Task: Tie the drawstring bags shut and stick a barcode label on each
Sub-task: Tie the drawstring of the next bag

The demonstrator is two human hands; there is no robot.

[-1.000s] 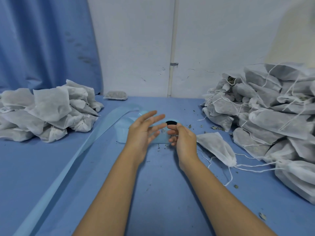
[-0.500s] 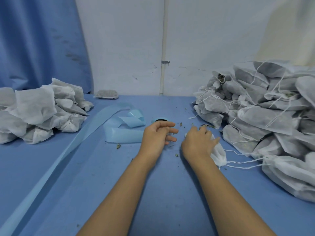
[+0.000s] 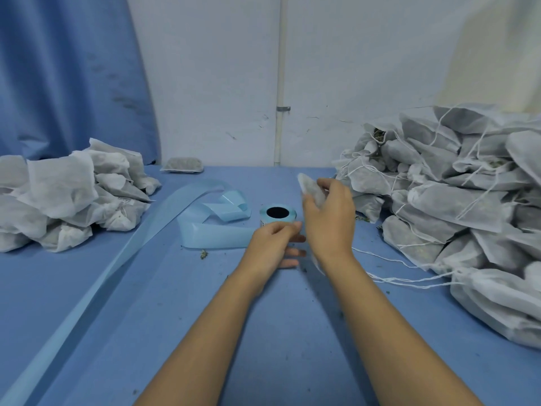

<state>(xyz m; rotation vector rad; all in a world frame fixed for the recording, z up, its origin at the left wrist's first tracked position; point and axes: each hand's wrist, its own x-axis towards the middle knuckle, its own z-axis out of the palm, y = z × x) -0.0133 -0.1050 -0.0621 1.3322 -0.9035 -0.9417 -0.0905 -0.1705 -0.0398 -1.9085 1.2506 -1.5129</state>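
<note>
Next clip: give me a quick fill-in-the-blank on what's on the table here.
1. The right hand holds a ___ above the table.
2. The label roll by the left hand stands with its hole facing ___.
3. The bags with loose strings are piled on the ___.
4. The backing strip trails off to the ___.
Missing: bag; up; right; left.

A blurred white drawstring bag (image 3: 311,187) is held upright beside the blue label roll (image 3: 277,215). A small bag heap (image 3: 73,194) lies left, a larger bag heap (image 3: 456,200) right.
</note>
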